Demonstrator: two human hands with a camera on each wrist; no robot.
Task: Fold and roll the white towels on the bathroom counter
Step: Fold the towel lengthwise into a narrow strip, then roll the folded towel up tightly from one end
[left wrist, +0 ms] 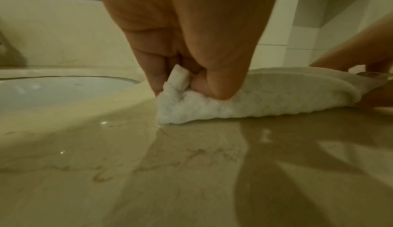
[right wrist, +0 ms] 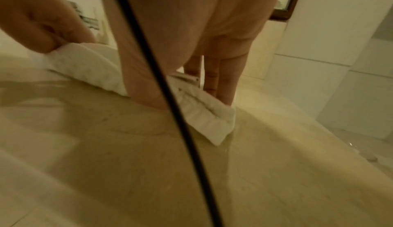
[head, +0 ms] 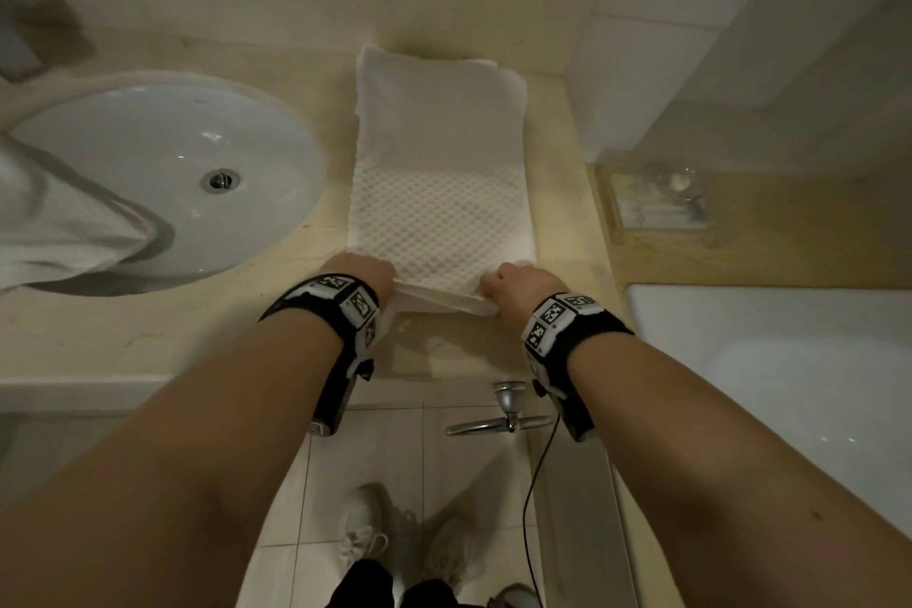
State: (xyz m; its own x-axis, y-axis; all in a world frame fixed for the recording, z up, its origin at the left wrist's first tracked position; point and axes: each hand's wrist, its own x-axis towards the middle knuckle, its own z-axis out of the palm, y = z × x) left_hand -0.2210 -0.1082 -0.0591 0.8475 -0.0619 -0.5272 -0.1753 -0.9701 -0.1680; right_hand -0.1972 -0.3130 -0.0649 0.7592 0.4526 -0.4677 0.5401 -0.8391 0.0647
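A white towel, folded into a long strip, lies lengthwise on the beige counter right of the sink. Its near end is turned up and over into a small fold. My left hand pinches the near left corner of the towel between thumb and fingers. My right hand grips the near right corner of the towel, thumb in front and fingers behind. A second white towel hangs over the sink's left rim.
An oval white sink is set in the counter to the left. A clear tray with a glass stands on the right. A white tub lies further right, a chrome tap handle below the counter edge. A wall closes the back.
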